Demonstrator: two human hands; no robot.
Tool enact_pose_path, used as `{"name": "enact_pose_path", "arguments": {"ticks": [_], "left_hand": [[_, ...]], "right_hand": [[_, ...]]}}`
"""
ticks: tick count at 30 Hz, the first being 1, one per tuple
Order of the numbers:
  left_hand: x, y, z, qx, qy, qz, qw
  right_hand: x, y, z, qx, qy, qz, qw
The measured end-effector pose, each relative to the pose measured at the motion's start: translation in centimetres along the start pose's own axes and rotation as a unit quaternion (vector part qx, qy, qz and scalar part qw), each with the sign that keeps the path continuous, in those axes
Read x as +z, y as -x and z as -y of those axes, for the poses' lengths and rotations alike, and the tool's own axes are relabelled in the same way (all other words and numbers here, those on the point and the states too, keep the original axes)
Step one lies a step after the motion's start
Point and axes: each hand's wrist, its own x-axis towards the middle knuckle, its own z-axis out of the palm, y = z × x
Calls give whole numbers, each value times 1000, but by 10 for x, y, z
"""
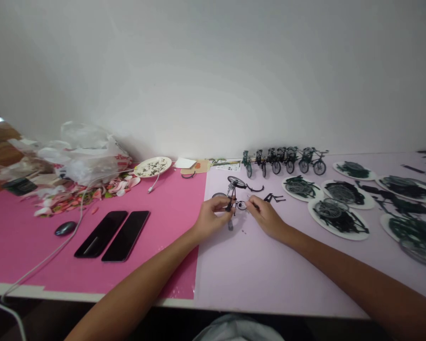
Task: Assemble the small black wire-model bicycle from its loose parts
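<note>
My left hand (211, 217) pinches a small black model bicycle frame (230, 201) on the pale pink mat, its wheel (236, 181) sticking up behind. My right hand (266, 215) holds a tiny part (241, 205) against that frame from the right. Loose black pieces lie just beyond the fingers: a curved mudguard (255, 189) and a small bracket (274, 197). A short grey tool (230, 224) lies under the frame.
Several finished model bicycles (284, 160) stand in a row by the wall. White plates of dark parts (341, 214) fill the right side. On the darker pink mat lie two black phones (113, 234), a mouse (65, 228), a cable, a plate (152, 166) and plastic bags (83, 154).
</note>
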Motion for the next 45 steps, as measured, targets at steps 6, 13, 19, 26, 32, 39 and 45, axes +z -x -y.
{"name": "enact_pose_path", "arguments": {"ticks": [6, 13, 19, 26, 32, 39, 45], "left_hand": [[1, 0, 0, 3, -2, 0, 1000], [1, -1, -2, -12, 24, -14, 1000], [1, -2, -3, -21, 40, -20, 999], [1, -1, -3, -19, 31, -18, 999], [2, -1, -3, -17, 34, -13, 999], [2, -1, -5, -1, 31, -4, 1000], [2, 0, -1, 7, 27, -3, 1000]], "right_hand": [[2, 4, -5, 18, -38, -13, 999], [5, 6, -14, 18, -63, -20, 998], [3, 5, -12, 12, -63, -8, 998], [2, 5, -10, 23, -61, 0, 998], [1, 5, -6, 23, -58, 10, 998], [-1, 4, -2, 27, -60, 13, 998], [-1, 2, 0, 9, -43, 26, 999]]}}
